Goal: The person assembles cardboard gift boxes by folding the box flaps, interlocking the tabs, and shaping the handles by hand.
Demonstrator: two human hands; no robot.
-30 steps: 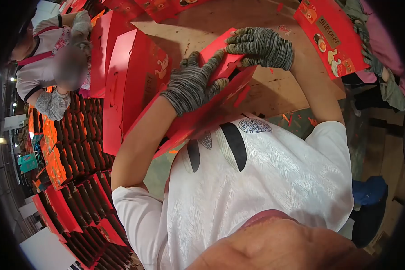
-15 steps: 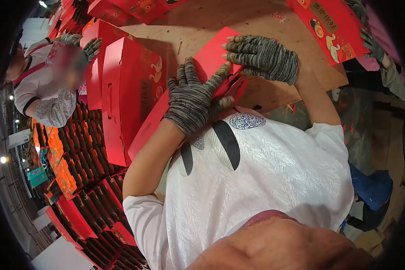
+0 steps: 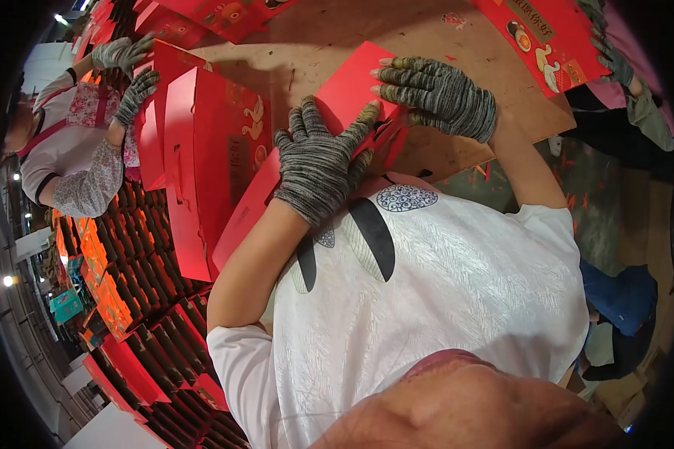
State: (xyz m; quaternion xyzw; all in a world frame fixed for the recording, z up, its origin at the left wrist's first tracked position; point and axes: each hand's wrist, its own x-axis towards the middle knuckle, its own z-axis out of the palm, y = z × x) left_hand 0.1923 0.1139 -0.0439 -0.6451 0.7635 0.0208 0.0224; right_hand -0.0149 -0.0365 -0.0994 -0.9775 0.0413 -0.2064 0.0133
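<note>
A red cardboard box (image 3: 346, 84) lies slanted on the brown work table in front of my chest. My left hand (image 3: 313, 165), in a grey knitted glove with bare fingertips, rests on it with its fingers spread. At the box's right edge, beside a folded flap, my right hand (image 3: 443, 97) lies palm down in a matching glove. Its fingers are stretched out toward the left, and its thumb is hidden. Just left of my left hand stands an upright red printed box (image 3: 217, 157) with a handle on its side.
At the left, a co-worker's gloved hands (image 3: 136, 96) touch another red box (image 3: 151, 131). A second co-worker's gloved hand (image 3: 614, 63) is at a printed red box (image 3: 543, 45) at top right. Stacked red and orange boxes (image 3: 138, 277) fill the lower left. Brown table (image 3: 307, 56) shows between boxes.
My hands have shifted only slightly over the red box, with the view moving a little. The left co-worker's hands have moved apart, one rising above the other.
</note>
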